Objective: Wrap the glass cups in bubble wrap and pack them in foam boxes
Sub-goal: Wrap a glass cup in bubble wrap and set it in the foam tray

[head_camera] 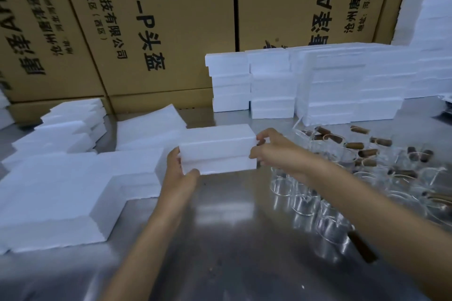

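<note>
Head view: closed foam box [217, 149] held just above steel table [232, 239], left hand [178, 171] curled round its near-left end, right hand [271, 149] pinching the right end w/ fingertips; prob. light, stiff but crumbly, so best gripped at both ends; fragile glass cups [318, 203] beside it, right.

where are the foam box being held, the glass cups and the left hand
foam box [217, 148], head view, on its front face
glass cups [303, 203], head view, on a clear cup near the right forearm
left hand [179, 173], head view, on the back of the hand
</note>
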`<action>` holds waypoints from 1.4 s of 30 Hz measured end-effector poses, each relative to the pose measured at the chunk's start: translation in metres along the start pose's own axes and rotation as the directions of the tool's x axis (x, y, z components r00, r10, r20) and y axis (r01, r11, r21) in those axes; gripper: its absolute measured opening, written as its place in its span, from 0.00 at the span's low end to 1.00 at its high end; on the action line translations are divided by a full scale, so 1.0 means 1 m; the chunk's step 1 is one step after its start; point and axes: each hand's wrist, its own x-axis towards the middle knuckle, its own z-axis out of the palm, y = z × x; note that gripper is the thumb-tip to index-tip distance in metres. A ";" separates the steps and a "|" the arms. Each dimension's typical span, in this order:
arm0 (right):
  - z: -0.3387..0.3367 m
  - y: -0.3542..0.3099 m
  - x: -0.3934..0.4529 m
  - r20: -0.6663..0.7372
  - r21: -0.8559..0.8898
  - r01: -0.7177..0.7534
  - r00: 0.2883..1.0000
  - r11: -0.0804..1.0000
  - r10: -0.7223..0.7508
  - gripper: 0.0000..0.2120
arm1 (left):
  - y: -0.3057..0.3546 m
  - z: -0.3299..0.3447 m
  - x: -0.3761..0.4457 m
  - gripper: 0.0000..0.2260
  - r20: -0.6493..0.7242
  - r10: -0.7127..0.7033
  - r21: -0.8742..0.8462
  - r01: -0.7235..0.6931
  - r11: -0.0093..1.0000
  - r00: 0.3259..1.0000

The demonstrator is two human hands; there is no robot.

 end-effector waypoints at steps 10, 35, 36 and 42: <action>0.005 0.001 -0.014 0.015 -0.257 0.013 1.000 0.966 -0.009 0.21 | -0.022 -0.009 -0.018 0.23 -0.012 -0.052 0.084 0.052 0.995 0.999; -0.019 0.037 0.130 -0.250 -0.819 -0.131 0.958 0.558 -0.143 0.19 | -0.037 0.033 0.106 0.22 -0.008 -0.311 0.207 0.306 0.929 0.950; -0.016 0.036 0.133 -0.258 -0.841 -0.148 0.955 0.521 -0.147 0.17 | -0.037 0.034 0.106 0.22 -0.017 -0.308 0.191 0.305 0.933 0.951; 0.002 0.025 0.144 -0.380 -0.861 -0.293 0.913 0.415 -0.145 0.06 | -0.035 0.034 0.101 0.21 0.001 -0.258 0.126 0.256 0.958 0.966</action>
